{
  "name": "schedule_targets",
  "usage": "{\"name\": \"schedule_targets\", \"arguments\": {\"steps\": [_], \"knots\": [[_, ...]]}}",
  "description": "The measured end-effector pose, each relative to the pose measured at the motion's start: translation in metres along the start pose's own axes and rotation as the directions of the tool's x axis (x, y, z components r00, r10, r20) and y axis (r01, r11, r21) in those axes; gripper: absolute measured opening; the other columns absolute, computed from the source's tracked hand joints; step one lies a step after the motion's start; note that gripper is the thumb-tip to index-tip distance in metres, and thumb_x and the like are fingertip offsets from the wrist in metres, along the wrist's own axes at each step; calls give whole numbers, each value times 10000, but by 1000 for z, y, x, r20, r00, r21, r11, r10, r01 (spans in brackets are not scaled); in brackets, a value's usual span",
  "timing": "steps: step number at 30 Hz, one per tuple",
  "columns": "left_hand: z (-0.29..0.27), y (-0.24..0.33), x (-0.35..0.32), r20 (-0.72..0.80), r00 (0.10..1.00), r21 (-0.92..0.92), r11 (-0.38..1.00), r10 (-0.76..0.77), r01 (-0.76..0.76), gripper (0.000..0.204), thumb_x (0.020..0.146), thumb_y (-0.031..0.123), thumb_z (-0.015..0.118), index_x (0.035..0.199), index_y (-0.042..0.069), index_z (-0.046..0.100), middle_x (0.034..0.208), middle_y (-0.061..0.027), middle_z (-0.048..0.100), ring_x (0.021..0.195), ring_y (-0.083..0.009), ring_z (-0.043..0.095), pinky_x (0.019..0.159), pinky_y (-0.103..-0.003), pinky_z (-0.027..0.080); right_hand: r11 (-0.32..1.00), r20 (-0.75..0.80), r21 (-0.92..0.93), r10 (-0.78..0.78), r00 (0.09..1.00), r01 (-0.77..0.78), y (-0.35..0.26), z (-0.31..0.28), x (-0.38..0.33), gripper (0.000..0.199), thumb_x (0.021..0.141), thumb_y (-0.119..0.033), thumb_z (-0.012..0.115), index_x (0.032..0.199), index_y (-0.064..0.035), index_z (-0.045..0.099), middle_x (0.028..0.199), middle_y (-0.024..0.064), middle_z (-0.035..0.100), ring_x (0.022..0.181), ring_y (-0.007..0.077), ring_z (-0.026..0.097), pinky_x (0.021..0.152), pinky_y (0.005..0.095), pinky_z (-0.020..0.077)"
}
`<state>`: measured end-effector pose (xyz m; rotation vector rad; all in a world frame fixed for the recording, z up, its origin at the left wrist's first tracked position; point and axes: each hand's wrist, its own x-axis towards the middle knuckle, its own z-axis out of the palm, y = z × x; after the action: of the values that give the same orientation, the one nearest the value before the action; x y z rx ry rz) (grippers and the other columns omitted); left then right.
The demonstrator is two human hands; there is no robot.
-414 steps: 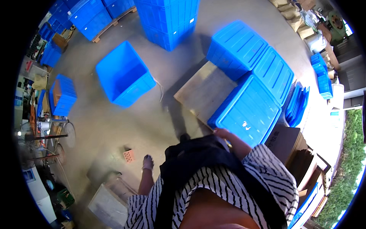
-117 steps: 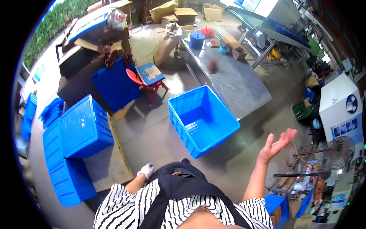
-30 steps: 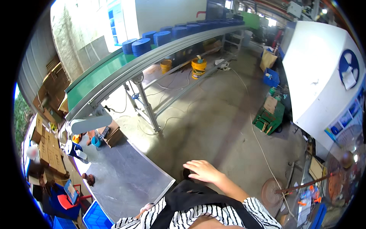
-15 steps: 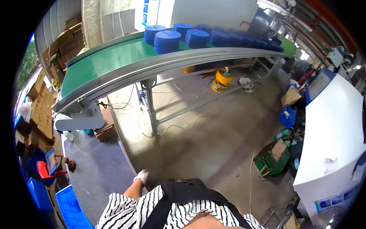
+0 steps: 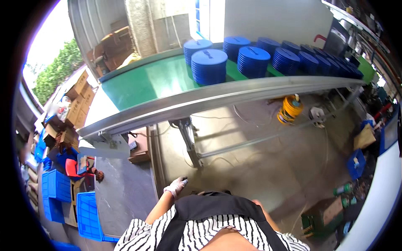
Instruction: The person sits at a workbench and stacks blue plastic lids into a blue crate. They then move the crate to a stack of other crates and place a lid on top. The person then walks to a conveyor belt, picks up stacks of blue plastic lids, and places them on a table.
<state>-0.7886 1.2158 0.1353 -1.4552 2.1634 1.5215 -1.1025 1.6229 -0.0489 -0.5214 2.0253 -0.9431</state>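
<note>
conveyor belt [image 5: 142, 85]: bare green stretch at 11 o'clock, free to reach.
blue lid stacks [image 5: 209, 67]: crowd the belt from 12 to 2 o'clock, blocking it.
support leg [image 5: 189, 142]: stands ahead of the gloved left hand [image 5: 176, 186].
concrete floor [image 5: 259, 167]: open at 3 o'clock.
cable reel [image 5: 289, 109]: obstacle at 2 o'clock.

I see brown cardboard boxes [image 5: 77, 106] stacked at my far left, beside the end of the green belt [image 5: 155, 81], some with pale labels too small to make out. Another brown carton [image 5: 363, 137] lies on the floor at my right, near a small blue crate [image 5: 355, 162]. A green box [image 5: 321, 217] sits on the floor at my lower right.
</note>
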Motion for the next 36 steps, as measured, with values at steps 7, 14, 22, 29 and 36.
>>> {"name": "schedule_targets", "arguments": {"steps": [7,14,22,29,36], "knots": [[-49,130,9,-242,931,-665,651,273,-364,395,921,169,540,1286,33,477,1021,-25,566,880,-88,520,800,-224,431,903,-360,-2,-401,843,429,-310,-104,162,243,876,-141,566,1085,-19,577,980,95,650,880,163,601,795,298,467],[-114,198,25,-390,858,-666,541,335,-514,451,924,224,536,1303,2,437,1155,-106,567,1068,-197,545,968,-351,412,733,-186,259,-602,777,629,-476,-18,171,255,883,-143,556,1089,4,592,1026,98,648,926,158,606,824,272,461],[-187,271,53,-333,676,-705,303,657,-642,501,891,288,507,1233,-76,472,1086,-197,614,1004,-301,603,921,-411,444,348,484,-242,-766,424,906,-523,13,169,173,810,-240,611,947,-141,649,792,94,621,761,291,614,657,390,487],[-259,345,85,-363,499,-725,98,787,-682,561,929,386,440,1341,10,378,1248,-164,524,1157,-298,508,997,-466,387,422,-272,513,-746,608,748,-619,-73,150,209,913,-190,542,997,-25,640,958,88,666,907,185,623,831,319,471],[-288,411,157,-239,912,-882,320,332,-348,616,940,482,347,1402,77,292,1464,-168,250,1346,-361,217,1092,-483,172,319,-258,848,-450,855,424,-693,-121,239,549,902,-470,503,1320,-129,398,1423,31,336,1345,186,203,1074,403,140]]}}
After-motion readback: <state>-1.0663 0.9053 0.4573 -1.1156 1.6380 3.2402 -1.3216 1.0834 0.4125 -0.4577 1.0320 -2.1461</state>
